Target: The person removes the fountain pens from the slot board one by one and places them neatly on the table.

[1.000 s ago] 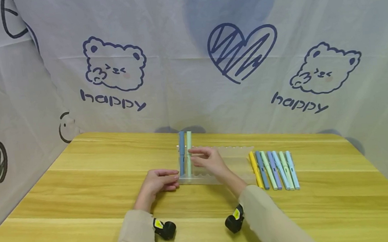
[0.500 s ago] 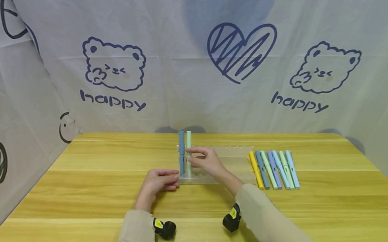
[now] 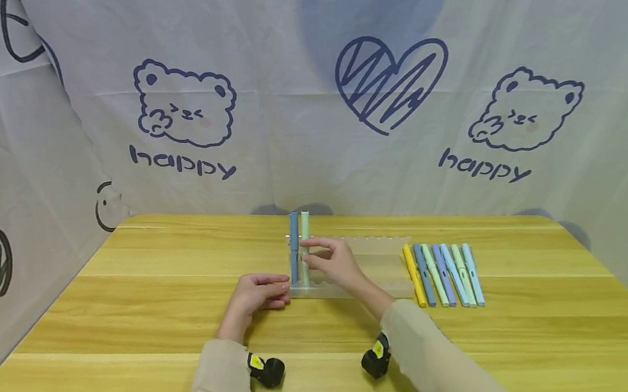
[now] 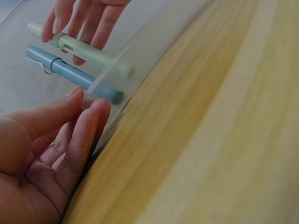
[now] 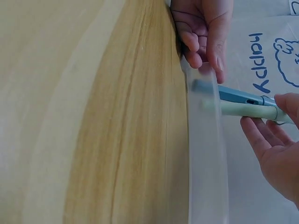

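Observation:
My right hand (image 3: 336, 263) pinches a light green pen (image 3: 305, 224) near its middle. This pen stands with its lower end behind the front strip of a clear plastic pen holder (image 3: 379, 256). Just left of it a blue pen (image 3: 294, 230) leans in the same holder; its metal clip shows in the left wrist view. My left hand (image 3: 258, 292) pinches the holder's left end between thumb and fingers, as the left wrist view shows in the front strip (image 4: 154, 42). In the right wrist view both pen ends look blurred through the strip (image 5: 205, 154).
To the right of the holder lies a row of several pens: a yellow pen (image 3: 413, 275) first, then blue, green, purple and pale blue ones. The wooden table (image 3: 127, 295) meets a white cloth (image 3: 293, 114) with drawings behind it.
My right hand has shifted slightly left, still on the light green pen, whose top is a touch higher. My left hand and the blue pen have stayed put.

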`<action>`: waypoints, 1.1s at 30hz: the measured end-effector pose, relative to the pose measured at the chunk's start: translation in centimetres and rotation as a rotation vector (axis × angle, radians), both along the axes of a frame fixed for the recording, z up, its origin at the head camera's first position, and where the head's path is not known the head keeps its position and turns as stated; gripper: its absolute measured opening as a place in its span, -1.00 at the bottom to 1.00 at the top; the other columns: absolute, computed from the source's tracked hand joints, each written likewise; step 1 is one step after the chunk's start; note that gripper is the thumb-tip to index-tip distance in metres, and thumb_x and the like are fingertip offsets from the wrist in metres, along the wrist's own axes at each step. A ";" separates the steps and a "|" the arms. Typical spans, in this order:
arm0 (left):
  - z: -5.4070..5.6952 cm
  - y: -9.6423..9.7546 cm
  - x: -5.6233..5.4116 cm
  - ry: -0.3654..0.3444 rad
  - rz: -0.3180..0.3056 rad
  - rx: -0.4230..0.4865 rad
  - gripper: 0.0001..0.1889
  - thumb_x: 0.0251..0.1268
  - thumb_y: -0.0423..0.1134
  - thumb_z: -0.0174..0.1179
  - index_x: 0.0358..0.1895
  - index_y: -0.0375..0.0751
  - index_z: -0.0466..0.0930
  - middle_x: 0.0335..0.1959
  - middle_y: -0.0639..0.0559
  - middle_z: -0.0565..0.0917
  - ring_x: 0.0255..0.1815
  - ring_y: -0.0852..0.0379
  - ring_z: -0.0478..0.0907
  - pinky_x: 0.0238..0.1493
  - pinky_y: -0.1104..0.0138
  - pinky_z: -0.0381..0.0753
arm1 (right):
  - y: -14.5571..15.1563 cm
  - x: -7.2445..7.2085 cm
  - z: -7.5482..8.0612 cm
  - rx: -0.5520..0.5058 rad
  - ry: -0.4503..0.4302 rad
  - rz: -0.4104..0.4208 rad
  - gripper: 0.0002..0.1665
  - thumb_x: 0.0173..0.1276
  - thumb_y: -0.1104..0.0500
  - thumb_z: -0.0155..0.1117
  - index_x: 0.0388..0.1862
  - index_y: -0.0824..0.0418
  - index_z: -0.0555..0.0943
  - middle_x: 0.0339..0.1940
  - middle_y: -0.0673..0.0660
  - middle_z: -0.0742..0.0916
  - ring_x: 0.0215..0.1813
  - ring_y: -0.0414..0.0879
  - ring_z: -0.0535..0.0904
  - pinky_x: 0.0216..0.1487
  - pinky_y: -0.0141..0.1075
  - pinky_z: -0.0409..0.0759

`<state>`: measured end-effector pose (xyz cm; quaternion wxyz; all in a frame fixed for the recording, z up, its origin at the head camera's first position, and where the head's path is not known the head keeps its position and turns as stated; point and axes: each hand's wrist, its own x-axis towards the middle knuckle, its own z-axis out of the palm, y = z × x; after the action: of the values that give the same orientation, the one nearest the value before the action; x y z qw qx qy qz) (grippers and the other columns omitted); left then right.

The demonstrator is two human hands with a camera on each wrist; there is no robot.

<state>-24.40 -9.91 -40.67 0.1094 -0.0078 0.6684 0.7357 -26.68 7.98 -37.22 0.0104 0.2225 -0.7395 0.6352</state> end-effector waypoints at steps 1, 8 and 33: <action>0.0 0.0 0.0 0.000 0.000 0.000 -0.70 0.12 -0.52 0.14 -0.07 -0.64 0.44 -0.47 -0.22 0.64 -0.56 0.13 0.60 -0.45 0.36 0.66 | 0.0 0.0 0.0 0.005 0.018 -0.005 -0.68 0.18 0.45 0.16 -0.06 0.52 0.49 0.02 0.37 0.54 -0.12 0.19 0.56 -0.17 -0.21 0.62; 0.0 0.1 0.0 -0.004 0.004 -0.008 -0.70 0.12 -0.51 0.14 -0.07 -0.63 0.45 -0.46 -0.23 0.64 -0.56 0.13 0.60 -0.46 0.37 0.65 | -0.1 0.1 0.4 0.004 0.064 -0.058 -0.71 0.17 0.46 0.16 -0.09 0.48 0.53 -0.04 0.32 0.58 -0.13 0.14 0.58 -0.20 -0.25 0.63; -0.2 0.1 -0.1 -0.006 0.012 0.000 -0.70 0.11 -0.54 0.14 -0.07 -0.64 0.44 -0.48 -0.19 0.64 -0.57 0.13 0.60 -0.46 0.38 0.65 | 2.8 0.7 1.6 -0.009 0.133 -0.170 -0.74 0.07 0.53 0.22 -0.20 0.47 0.57 -0.31 0.34 0.64 -0.30 0.07 0.57 -0.37 -0.40 0.62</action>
<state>-24.51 -9.77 -40.87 0.1070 -0.0137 0.6682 0.7361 -25.99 10.77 -35.58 0.1141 0.2006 -0.7504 0.6194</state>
